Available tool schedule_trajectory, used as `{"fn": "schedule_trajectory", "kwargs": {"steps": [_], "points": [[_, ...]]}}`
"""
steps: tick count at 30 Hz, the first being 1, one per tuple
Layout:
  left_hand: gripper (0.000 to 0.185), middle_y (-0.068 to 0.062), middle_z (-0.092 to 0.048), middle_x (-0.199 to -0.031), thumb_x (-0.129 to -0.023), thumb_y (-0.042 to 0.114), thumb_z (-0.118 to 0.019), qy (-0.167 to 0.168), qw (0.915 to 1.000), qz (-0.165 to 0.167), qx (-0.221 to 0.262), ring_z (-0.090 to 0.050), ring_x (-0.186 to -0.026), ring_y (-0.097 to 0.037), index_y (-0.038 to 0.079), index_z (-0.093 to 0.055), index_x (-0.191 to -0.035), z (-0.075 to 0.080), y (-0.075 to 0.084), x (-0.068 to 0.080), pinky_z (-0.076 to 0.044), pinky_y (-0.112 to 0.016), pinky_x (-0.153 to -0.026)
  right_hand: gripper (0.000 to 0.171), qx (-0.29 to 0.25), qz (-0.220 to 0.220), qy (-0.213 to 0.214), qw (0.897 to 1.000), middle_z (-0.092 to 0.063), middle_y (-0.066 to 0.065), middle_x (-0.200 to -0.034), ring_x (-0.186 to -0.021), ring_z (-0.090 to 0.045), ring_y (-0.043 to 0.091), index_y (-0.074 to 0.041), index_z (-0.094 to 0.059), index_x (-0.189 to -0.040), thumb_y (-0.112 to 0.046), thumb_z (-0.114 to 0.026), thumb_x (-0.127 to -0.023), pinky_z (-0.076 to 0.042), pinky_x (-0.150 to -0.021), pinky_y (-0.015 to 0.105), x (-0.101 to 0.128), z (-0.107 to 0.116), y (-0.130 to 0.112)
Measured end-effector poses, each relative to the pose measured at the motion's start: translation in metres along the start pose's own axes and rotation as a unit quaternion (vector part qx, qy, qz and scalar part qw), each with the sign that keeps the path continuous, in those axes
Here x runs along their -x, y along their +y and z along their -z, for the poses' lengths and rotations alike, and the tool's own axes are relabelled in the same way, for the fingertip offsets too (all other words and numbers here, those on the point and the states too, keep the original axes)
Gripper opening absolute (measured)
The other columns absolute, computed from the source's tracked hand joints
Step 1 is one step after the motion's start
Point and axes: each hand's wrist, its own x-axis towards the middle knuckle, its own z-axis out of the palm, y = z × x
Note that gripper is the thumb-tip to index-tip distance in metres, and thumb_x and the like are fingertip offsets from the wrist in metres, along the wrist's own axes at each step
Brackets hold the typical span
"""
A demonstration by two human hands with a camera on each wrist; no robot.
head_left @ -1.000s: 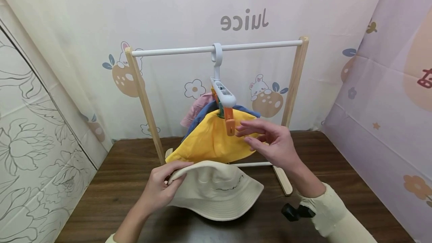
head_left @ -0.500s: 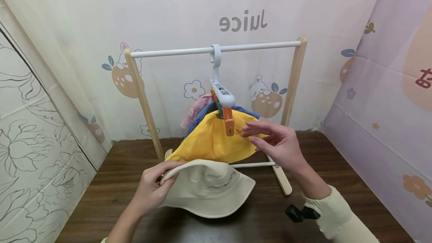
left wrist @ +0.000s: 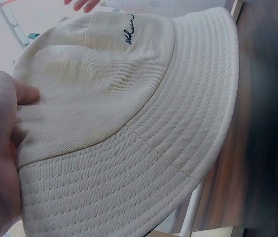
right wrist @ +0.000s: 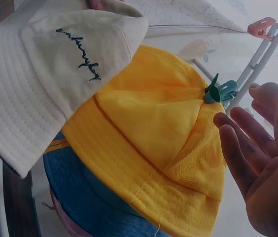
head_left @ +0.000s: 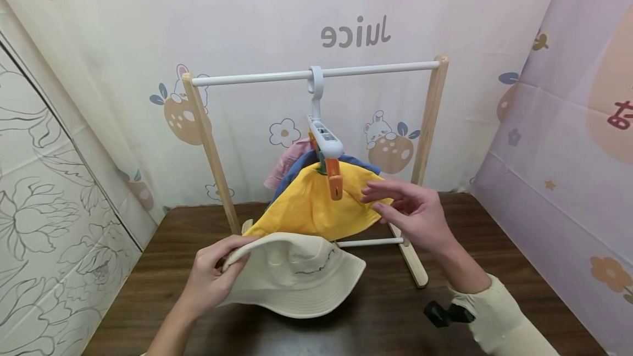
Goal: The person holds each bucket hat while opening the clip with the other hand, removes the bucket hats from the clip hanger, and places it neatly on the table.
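The left hand (head_left: 210,279) pinches the cream hat (head_left: 296,276) at its brim, thumb on top and fingers curled under, and holds it just in front of the rack (head_left: 316,73), low over the worktop (head_left: 163,268). The right hand (head_left: 415,213) is released, fingers straight, beside the yellow hat (head_left: 306,207) that hangs from the hanger (head_left: 323,139) on the rack. An orange clip (head_left: 336,183) hangs free at the hanger's near end. To do this well, I judge the right hand should squeeze that clip open while the left lifts the brim's edge straight up into it, keeping the brim flat so the clip bites one clean layer and clear of the yellow hat.
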Motion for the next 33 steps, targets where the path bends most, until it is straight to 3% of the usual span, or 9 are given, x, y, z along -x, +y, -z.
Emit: {"fn": "schedule_trajectory", "kwargs": {"steps": [8,15,23,33], "points": [[0.051,-0.007,-0.071,-0.092,-0.084,-0.033,-0.071,0.003,1.0,0.007,0.003,-0.05,-0.066,-0.007,0.0,-0.08,-0.122,0.01,-0.001,0.005,-0.044,-0.02,-0.052,0.034,-0.015,0.025,-0.011,1.0,-0.085,-0.013,-0.127,-0.106,-0.086,0.01,0.018,-0.07,-0.131,0.02,-0.072,-0.097,-0.065,-0.064,0.02,0.002,0.007,0.006],[0.055,-0.005,-0.072,-0.094,-0.081,-0.036,-0.069,0.012,0.9999,-0.011,0.005,-0.051,-0.068,-0.007,-0.001,-0.079,-0.122,0.017,-0.001,0.006,-0.044,-0.021,-0.053,0.034,-0.011,0.021,-0.012,1.0,-0.085,-0.012,-0.126,-0.106,-0.086,0.01,0.015,-0.072,-0.131,0.019,-0.073,-0.098,-0.065,-0.064,0.022,0.002,0.008,0.009],[0.057,0.008,-0.081,-0.115,-0.08,-0.038,-0.066,0.013,0.9996,-0.011,0.023,-0.051,-0.068,-0.008,-0.004,-0.078,-0.124,0.027,0.0,0.009,-0.043,-0.024,-0.052,0.035,-0.001,0.005,-0.005,1.0,-0.085,-0.014,-0.125,-0.106,-0.086,0.011,0.016,-0.071,-0.132,0.019,-0.074,-0.097,-0.065,-0.066,0.02,0.004,0.013,0.014],[0.056,0.01,-0.083,-0.119,-0.078,-0.039,-0.065,0.027,0.9986,-0.018,0.043,-0.054,-0.072,-0.006,-0.008,-0.077,-0.123,0.038,-0.005,0.015,-0.041,-0.025,-0.05,0.036,0.027,-0.007,0.004,1.0,-0.084,-0.017,-0.126,-0.106,-0.086,0.01,0.013,-0.072,-0.133,0.018,-0.074,-0.097,-0.065,-0.065,0.02,0.008,0.02,0.018]]}}
